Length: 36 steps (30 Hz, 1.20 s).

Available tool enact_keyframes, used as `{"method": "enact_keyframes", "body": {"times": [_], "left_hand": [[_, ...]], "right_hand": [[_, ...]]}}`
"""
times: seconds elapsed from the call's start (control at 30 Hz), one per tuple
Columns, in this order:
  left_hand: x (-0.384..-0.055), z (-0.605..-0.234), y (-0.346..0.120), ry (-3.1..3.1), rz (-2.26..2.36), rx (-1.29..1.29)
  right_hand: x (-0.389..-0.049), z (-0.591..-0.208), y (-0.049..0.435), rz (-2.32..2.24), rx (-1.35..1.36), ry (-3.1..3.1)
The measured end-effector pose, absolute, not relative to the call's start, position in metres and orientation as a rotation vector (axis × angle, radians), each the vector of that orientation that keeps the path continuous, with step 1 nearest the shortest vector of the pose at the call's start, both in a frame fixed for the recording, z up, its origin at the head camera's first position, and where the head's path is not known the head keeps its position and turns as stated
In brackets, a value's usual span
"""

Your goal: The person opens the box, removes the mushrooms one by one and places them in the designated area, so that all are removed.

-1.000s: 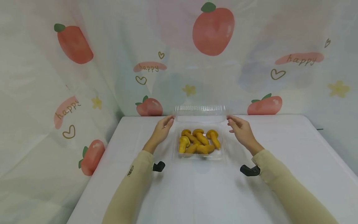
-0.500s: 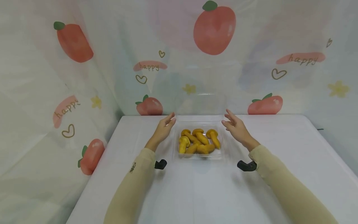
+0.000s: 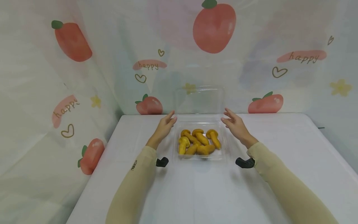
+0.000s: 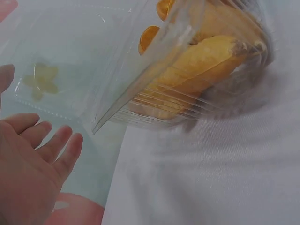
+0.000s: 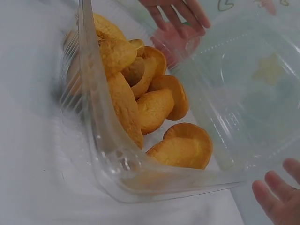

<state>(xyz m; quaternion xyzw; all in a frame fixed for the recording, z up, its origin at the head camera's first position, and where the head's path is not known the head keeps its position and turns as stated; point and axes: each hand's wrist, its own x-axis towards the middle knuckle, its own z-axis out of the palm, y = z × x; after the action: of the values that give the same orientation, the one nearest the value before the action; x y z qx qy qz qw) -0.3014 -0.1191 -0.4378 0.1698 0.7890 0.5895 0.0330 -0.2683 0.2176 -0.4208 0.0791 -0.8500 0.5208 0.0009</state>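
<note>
A clear plastic clamshell box [image 3: 176,144] sits on the table with several yellow-orange mushrooms [image 3: 213,138] inside. Its transparent lid [image 3: 199,101] stands raised at the back edge. My left hand [image 3: 163,127] is beside the hinge on the left, fingers extended and holding nothing. On the opposite side my right hand [image 3: 236,127] is also empty, its fingers spread near the lid's lower right corner. The left wrist view shows the left fingers [image 4: 68,152] apart from the box wall. In the right wrist view, the right fingertips [image 5: 265,194] are just off the box corner.
A white cloth covers the table [image 3: 193,193], whose back edge lies just behind the box. Behind and to the left hangs a pale curtain [image 3: 117,37] printed with peaches, hearts and "happy". Black wrist mounts [image 3: 245,162] stick out below the sleeves.
One second ago both hands held the lid's sides, with the lid low behind the box. They have let go and opened their fingers; the lid has shifted and now stands upright.
</note>
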Motion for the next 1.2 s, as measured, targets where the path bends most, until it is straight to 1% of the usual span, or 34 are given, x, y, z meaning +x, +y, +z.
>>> {"method": "enact_keyframes", "body": {"times": [0.53,0.87,1.2], "left_hand": [[-0.316,-0.435,-0.111,2.31,1.873,0.432],[-0.315,-0.435,-0.111,2.287,1.864,0.392],[-0.316,-0.435,-0.109,2.261,1.86,0.388]], "right_hand": [[-0.275,-0.427,0.223,1.763,0.236,-2.61],[-0.281,-0.432,0.222,1.756,0.213,-2.657],[-0.278,-0.43,0.219,1.777,0.224,-2.648]]}}
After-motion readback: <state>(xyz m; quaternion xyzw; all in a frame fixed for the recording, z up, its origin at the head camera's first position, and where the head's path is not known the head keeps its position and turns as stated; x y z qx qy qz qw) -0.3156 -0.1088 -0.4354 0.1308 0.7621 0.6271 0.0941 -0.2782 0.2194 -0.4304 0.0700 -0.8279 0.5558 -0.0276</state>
